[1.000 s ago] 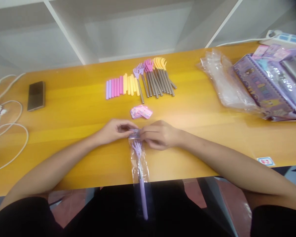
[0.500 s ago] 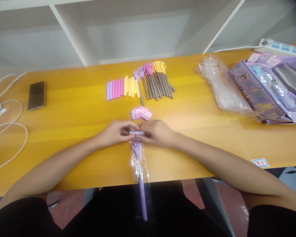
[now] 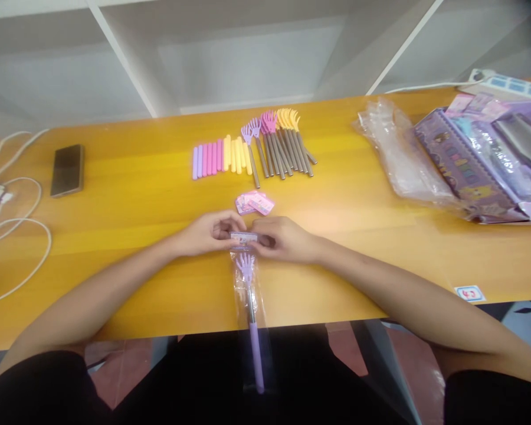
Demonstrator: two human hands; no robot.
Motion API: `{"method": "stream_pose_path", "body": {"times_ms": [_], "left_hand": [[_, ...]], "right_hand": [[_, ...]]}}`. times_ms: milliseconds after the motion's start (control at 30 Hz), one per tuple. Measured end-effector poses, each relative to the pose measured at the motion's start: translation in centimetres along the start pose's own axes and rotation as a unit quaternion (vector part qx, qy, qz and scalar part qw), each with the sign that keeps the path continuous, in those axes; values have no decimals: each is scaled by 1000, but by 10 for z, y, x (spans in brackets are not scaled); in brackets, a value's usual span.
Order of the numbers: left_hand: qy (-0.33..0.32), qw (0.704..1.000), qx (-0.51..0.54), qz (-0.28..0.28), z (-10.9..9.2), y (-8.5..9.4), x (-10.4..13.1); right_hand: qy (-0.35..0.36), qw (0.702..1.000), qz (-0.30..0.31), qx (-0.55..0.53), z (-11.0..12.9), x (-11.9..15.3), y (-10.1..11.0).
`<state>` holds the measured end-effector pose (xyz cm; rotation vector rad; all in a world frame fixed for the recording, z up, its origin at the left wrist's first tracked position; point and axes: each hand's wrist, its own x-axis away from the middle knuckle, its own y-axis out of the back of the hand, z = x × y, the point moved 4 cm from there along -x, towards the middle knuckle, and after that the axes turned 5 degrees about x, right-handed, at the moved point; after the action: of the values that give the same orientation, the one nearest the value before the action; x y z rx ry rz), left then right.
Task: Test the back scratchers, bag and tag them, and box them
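Between my left hand [image 3: 210, 234] and my right hand [image 3: 284, 239] is a small printed card [image 3: 244, 238], pinched at both ends at the top of a clear plastic sleeve. Inside that sleeve lies a purple back scratcher [image 3: 246, 268], claw end toward my hands. Its purple handle [image 3: 256, 360] hangs past the table's front edge over my lap. Whether the card is folded over the sleeve's mouth I cannot tell. Just beyond my fingers rests a small pile of pink cards [image 3: 255, 202].
Farther back are purple, pink and yellow handle tubes [image 3: 210, 159] and several back scratchers with metal rods [image 3: 287, 144]. A phone [image 3: 67, 170] and white cables [image 3: 39, 236] lie left. On the right are plastic bags [image 3: 402, 156] and a purple printed box [image 3: 473, 177].
The card has tilted so that its printed face shows more, and my left hand has shifted slightly up. Both hands keep their pinch on it.
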<state>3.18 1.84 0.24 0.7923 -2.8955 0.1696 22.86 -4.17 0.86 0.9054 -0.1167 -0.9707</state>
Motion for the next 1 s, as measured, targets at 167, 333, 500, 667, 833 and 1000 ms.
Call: {"method": "stream_pose_path", "body": {"times_ms": [167, 333, 500, 667, 833, 1000], "left_hand": [[2, 1000, 26, 17, 1, 1, -1], [-13, 999, 36, 28, 3, 2, 0], [-8, 999, 26, 22, 3, 4, 4], [-8, 998, 62, 31, 6, -3, 7], [-12, 991, 127, 45, 11, -12, 8], [-19, 980, 195, 37, 12, -9, 7]], "right_hand": [[9, 999, 10, -29, 2, 1, 3], [22, 999, 13, -44, -2, 2, 6], [-25, 999, 31, -36, 16, 8, 5], [-198, 974, 89, -71, 75, 45, -12], [-270, 958, 80, -64, 123, 87, -40], [-311, 937, -20, -160, 113, 106, -64]]}}
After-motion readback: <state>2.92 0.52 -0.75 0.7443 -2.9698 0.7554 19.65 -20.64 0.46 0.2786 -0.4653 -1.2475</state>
